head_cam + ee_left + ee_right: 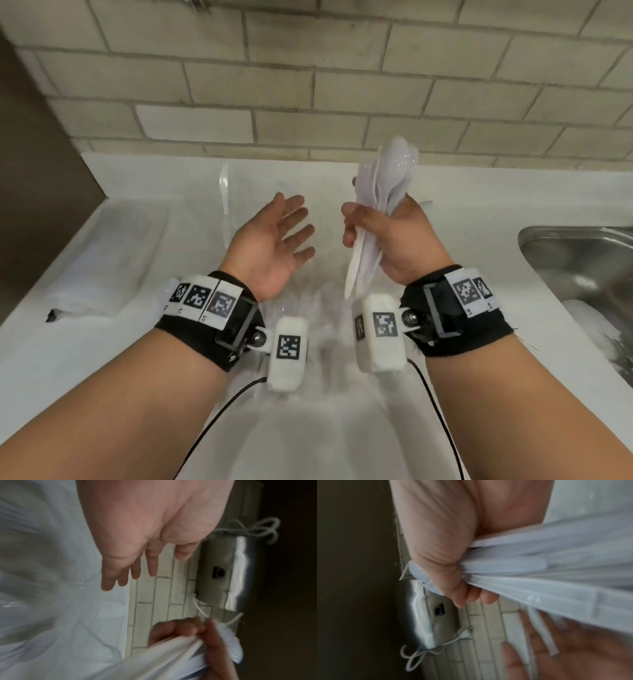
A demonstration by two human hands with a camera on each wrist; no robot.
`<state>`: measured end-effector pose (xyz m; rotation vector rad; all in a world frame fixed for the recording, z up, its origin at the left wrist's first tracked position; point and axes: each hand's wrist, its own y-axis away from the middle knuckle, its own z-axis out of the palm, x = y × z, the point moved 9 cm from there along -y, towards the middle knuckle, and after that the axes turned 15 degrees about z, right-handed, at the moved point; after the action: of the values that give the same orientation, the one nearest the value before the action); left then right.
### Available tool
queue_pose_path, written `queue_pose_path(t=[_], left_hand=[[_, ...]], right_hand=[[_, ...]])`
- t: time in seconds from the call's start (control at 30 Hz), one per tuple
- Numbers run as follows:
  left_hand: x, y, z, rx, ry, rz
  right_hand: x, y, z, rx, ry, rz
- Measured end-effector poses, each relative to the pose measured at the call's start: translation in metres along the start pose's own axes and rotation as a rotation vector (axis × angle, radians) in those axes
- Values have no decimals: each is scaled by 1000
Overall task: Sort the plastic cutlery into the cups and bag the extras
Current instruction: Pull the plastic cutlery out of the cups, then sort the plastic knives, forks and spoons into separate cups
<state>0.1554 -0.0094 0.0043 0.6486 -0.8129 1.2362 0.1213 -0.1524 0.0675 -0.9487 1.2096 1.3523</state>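
Observation:
My right hand [373,226] grips a bundle of white plastic cutlery [387,181] upright above the white counter, spoon bowls on top and handles sticking out below the fist. In the right wrist view the fingers [471,595] curl round the bundle's handles [547,566]. My left hand [284,233] hovers just left of it, palm up, fingers straight and spread, holding nothing. The left wrist view shows that flat hand [130,566] and, lower down, the right fist on the cutlery [180,646]. A clear plastic cup [227,205] stands behind the left hand, with a white piece in it.
A clear plastic bag [102,260] lies flat on the counter at the left. A steel sink [582,263] sits at the right edge. A tiled wall [342,85] closes the back. More clear plastic blurs beneath the wrists.

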Motion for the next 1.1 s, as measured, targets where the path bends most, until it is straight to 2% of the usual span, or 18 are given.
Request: queue_pose_path(t=[0.07,0.17,0.23,0.33,0.4,0.57,0.67,0.8,0.9,1.0,1.1], left_hand=[[-16,13,-12,-21,63,-162],[-27,33,-21,-49,115,-275],[-22,41,-22,-36,198,-275],[-4,40,-24,-17,395,-193],[4,38,-35,11,402,-143],[-4,42,-55,42,337,-218],[5,41,-52,-9,335,-145],[22,43,-43,-202,115,-84],[38,45,-41,-333,-98,56],[52,46,-41,-329,-372,153],[65,48,-31,-327,-479,232]], right_hand=[[-23,-2,24,-98,-127,-90],[-41,-4,59,-134,-68,-203],[-37,-7,79,-146,0,-227],[-8,-11,107,-185,115,-184],[16,-13,116,-163,117,-111],[27,-19,122,-135,80,-59],[29,-19,130,-162,103,-71],[41,-16,136,-204,192,-30],[42,-14,144,-305,95,32],[47,-8,156,-436,84,51],[55,-6,164,-556,88,81]])
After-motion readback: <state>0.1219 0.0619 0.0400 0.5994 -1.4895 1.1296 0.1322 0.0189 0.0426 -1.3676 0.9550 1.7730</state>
